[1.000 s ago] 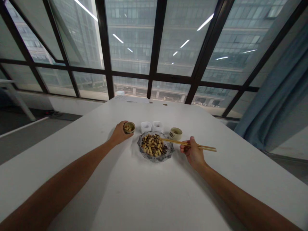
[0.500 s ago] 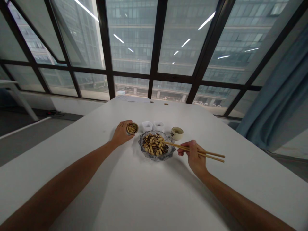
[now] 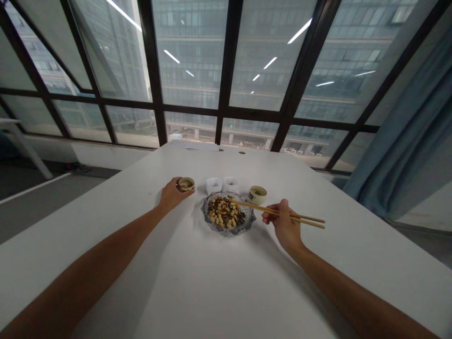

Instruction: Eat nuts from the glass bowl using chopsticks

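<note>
My left hand (image 3: 172,194) is closed around a small cup (image 3: 186,185), which stands nearly upright left of the bowl; only a little of its contents shows. My right hand (image 3: 285,225) grips a pair of wooden chopsticks (image 3: 254,206), their tips over the far part of a glass bowl (image 3: 249,226). Peanuts in shells (image 3: 226,217), mixed with dark seeds, fill this bowl. Whether the tips pinch anything is too small to tell. Just behind the chopsticks stands a second pale green cup (image 3: 257,195) with dark lettering.
Two small white containers (image 3: 213,185) stand side by side behind the glass bowl, on the white table (image 3: 197,282). Papers (image 3: 201,146) and a small brown disc (image 3: 242,152) lie at its far edge. Beyond are tall windows, with a blue curtain (image 3: 388,155) at right.
My left hand has moved left with the cup and tipped it from leaning toward me to nearly upright. The chopsticks have lifted slightly, their tips shifting toward the bowl's far side.
</note>
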`<control>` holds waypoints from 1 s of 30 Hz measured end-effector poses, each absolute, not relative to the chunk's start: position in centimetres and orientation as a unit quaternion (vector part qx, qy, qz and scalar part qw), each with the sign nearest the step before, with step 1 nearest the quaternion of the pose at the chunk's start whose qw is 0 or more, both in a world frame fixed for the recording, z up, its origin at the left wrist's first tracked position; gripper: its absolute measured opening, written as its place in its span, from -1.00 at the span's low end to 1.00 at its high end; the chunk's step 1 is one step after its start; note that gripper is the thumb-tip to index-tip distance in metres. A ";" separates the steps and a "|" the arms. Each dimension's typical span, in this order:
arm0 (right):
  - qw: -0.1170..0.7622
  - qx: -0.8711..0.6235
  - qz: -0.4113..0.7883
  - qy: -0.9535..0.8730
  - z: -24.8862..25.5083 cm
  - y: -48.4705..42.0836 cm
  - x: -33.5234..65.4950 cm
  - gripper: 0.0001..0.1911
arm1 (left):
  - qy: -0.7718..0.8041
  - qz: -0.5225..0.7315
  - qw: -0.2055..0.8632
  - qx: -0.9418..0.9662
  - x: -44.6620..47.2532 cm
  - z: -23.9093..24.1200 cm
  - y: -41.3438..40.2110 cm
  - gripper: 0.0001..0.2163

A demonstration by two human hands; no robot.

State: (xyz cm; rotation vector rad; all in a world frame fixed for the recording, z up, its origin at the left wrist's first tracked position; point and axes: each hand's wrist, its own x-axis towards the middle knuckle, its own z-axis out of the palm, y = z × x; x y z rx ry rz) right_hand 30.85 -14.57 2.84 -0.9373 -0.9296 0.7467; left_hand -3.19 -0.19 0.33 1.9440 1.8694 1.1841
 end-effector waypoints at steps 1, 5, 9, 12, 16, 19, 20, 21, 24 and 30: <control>0.730 -0.422 0.344 -0.413 2.9 -14.4 31.1 -0.36 | 0.644 0.384 0.112 0.652 -3.3 0.5 -0.1 -0.34; 0.745 -0.412 0.346 -0.394 3.3 -13.4 31.8 -0.35 | 0.672 0.325 0.082 0.661 -2.8 1.7 0.2 -0.23; 0.751 -0.407 0.333 -0.398 3.9 -12.5 32.0 -0.34 | 0.571 0.285 -0.015 0.770 0.2 3.5 0.5 -0.27; 0.753 -0.408 0.332 -0.395 3.9 -12.4 32.1 -0.34 | 0.504 0.229 -0.020 0.832 3.1 4.8 1.1 -0.29; 0.750 -0.412 0.328 -0.400 3.6 -12.8 32.5 -0.36 | 0.482 0.172 0.045 0.858 4.9 5.6 2.3 -0.33; 0.752 -0.410 0.315 -0.409 3.8 -13.0 32.8 -0.38 | 0.431 0.205 0.035 0.878 4.6 5.7 2.9 -0.35; 0.754 -0.408 0.307 -0.413 3.9 -13.0 32.8 -0.38 | 0.406 0.227 0.018 0.885 4.3 5.7 2.9 -0.35; 0.754 -0.407 0.301 -0.418 4.0 -13.0 32.8 -0.39 | 0.384 0.247 0.002 0.890 4.0 5.6 2.9 -0.35; 0.752 -0.405 0.295 -0.427 4.1 -12.9 32.7 -0.39 | 0.356 0.282 -0.014 0.891 3.4 5.6 2.7 -0.35; 0.748 -0.401 0.288 -0.443 4.5 -12.1 31.3 -0.38 | 0.372 0.292 -0.018 0.881 3.3 5.4 2.4 -0.32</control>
